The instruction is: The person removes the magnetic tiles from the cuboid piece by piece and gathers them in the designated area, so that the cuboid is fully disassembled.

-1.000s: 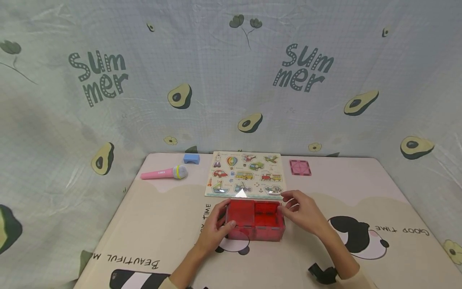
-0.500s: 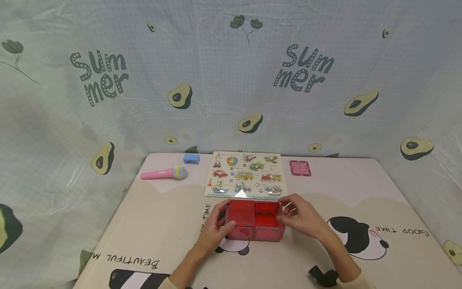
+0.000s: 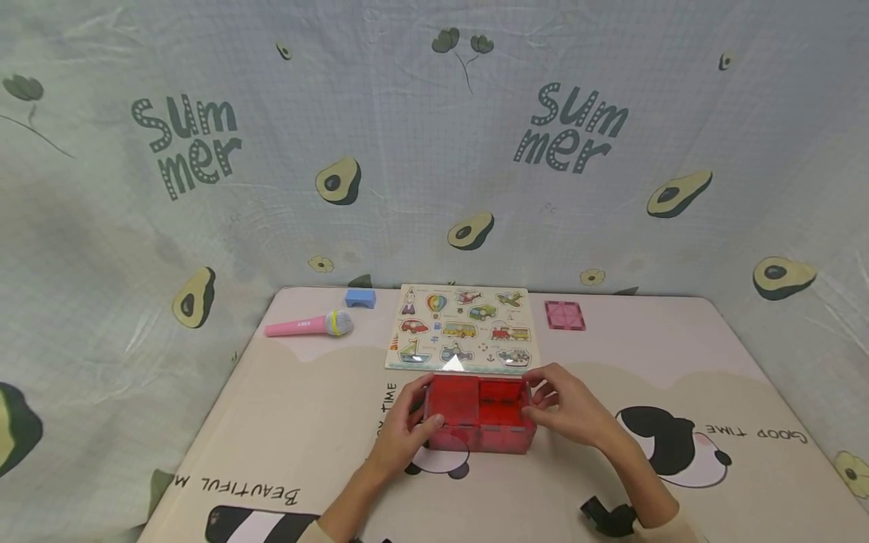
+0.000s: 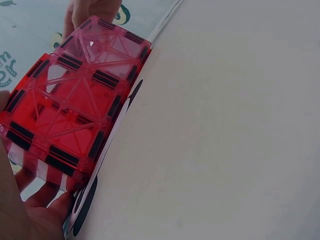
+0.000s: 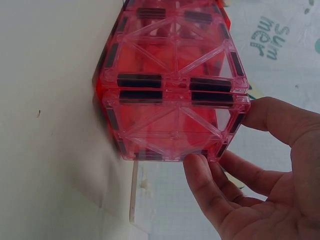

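Observation:
A box of translucent red magnetic tiles stands on the table in front of the person. A tile covers the left half of its top, while the right half is uncovered and shows the inside. My left hand grips the box's left end, thumb at the near side and fingers behind. At the other end, my right hand holds the end tile, its thumb on the rim and a finger at the far corner. The right wrist view shows this end tile edge to edge with the box's side. Black magnets line the tiles' edges.
Behind the box lies a vehicle puzzle board. A pink toy microphone and a blue arch block lie to its left, a single pink magnetic tile to its right. A printed cloth hangs behind the table.
From a second ago, the right hand has lowered slightly and moved left onto the right end of the box. The left hand and the box stay where they were.

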`<state>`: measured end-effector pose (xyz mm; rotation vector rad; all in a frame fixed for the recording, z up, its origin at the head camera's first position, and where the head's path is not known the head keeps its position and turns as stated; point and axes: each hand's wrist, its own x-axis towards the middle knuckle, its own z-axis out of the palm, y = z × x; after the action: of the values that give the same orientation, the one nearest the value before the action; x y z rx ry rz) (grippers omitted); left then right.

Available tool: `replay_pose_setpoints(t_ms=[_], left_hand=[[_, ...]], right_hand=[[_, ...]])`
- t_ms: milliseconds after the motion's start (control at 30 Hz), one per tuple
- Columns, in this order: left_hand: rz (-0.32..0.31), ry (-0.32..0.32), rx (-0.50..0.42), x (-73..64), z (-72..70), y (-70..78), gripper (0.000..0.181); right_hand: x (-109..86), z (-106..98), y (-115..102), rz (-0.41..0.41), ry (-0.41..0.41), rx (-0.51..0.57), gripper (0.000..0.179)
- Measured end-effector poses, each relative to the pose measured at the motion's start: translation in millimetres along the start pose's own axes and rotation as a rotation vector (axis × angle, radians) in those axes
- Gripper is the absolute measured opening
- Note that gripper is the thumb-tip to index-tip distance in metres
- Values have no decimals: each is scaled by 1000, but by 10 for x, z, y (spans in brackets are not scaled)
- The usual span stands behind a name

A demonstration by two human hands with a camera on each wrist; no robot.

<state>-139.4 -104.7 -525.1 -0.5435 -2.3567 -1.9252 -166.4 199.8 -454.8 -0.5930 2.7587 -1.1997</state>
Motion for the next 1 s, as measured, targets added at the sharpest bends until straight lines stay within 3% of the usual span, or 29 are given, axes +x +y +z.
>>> replay_pose_setpoints(t_ms=[1000], left_hand=[[9,-8,-2,5,-10,-13,65]], right_hand=[[19,5,9,28,-32,36,45]])
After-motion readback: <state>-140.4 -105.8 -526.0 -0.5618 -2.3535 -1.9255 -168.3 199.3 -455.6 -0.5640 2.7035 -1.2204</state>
